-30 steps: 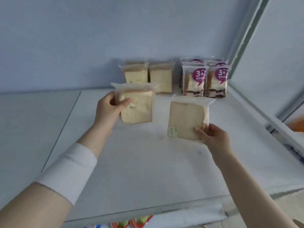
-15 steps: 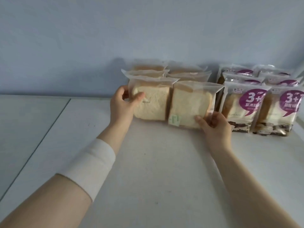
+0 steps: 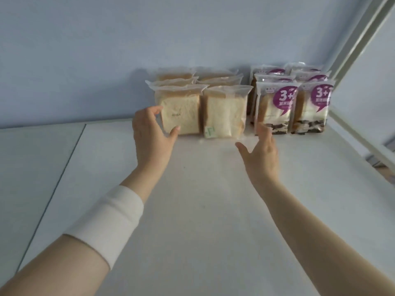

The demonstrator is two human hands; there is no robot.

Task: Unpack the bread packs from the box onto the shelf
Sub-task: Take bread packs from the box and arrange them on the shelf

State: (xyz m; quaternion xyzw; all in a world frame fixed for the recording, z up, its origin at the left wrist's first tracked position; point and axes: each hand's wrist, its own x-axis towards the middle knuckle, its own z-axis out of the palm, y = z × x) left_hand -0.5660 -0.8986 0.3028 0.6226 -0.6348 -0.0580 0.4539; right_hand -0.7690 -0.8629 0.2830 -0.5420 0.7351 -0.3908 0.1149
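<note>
A broad white flat shelf (image 3: 203,210) runs back to a pale blue wall (image 3: 106,50). Against the wall stand clear-plastic packs of plain sliced bread (image 3: 224,112), upright in two touching rows. Purple-labelled bread packs (image 3: 275,107) stand just to their right. Both hands are empty. The left hand (image 3: 151,135) curves loosely at the front left pack (image 3: 181,114); whether it touches is unclear. The right hand (image 3: 261,154) is spread wide, apart from the packs. The box is out of view, so I cannot tell what remains.

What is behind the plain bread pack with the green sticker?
Behind the sticker pack stand two more plain packs, one behind the other. Only their sealed tops and some crust show; the rest is covered.
</note>
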